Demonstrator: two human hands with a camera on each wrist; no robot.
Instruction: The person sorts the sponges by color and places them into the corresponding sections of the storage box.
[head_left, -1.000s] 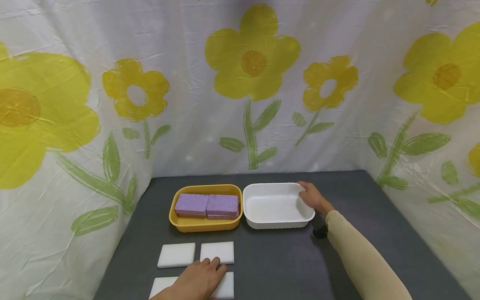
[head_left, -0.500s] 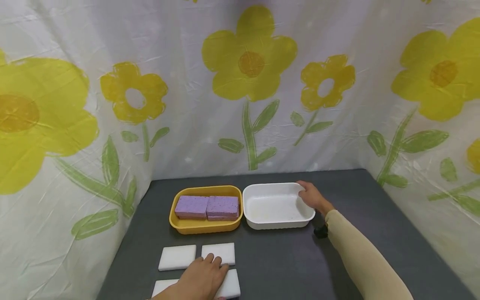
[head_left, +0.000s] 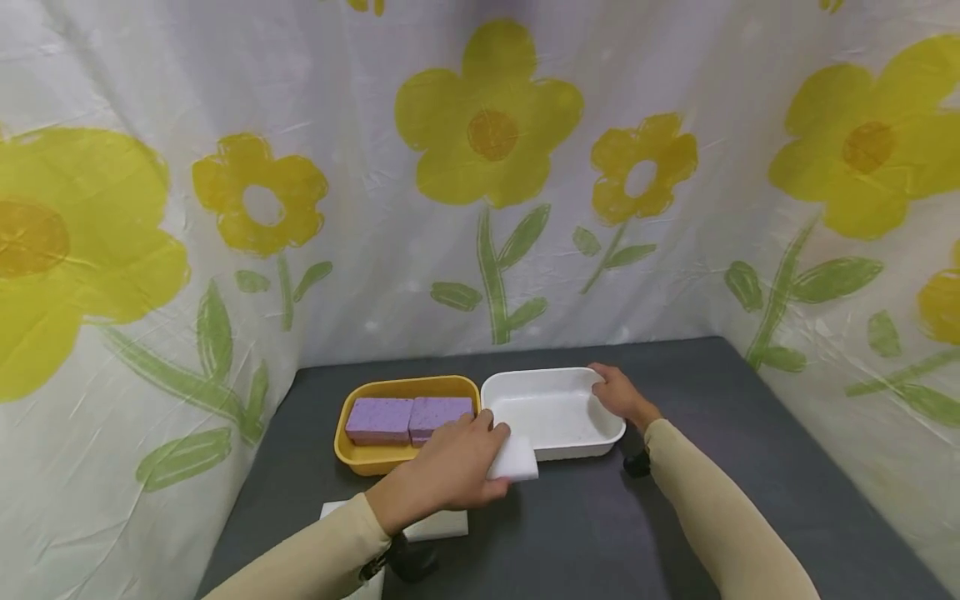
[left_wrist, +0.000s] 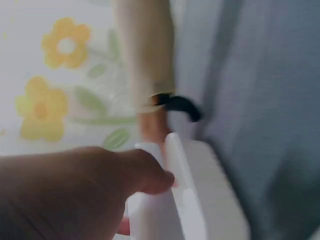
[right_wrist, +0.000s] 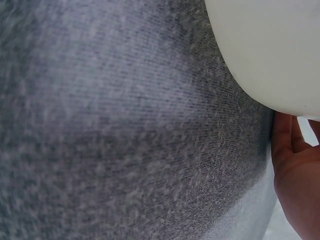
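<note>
My left hand grips a white sponge pad, with the thumb on one face in the left wrist view. The pad hangs tilted in front of the white rectangular dish, near its front left side. At the dish's right end, my right hand holds the rim, thumb over the inside. The right wrist view shows the fingers against the dish's outer wall. On the table below the left forearm lie other white sponge pads, partly hidden by the arm.
A yellow dish stands left of the white one, almost touching it, with purple sponges inside. Both rest on a dark grey cloth-covered table. Behind and at the sides hangs a white curtain with yellow flowers.
My left hand has lifted one white sponge pad from the near right of the group and carried it forward and right, up to the white dish. The right hand stays on the rim.
</note>
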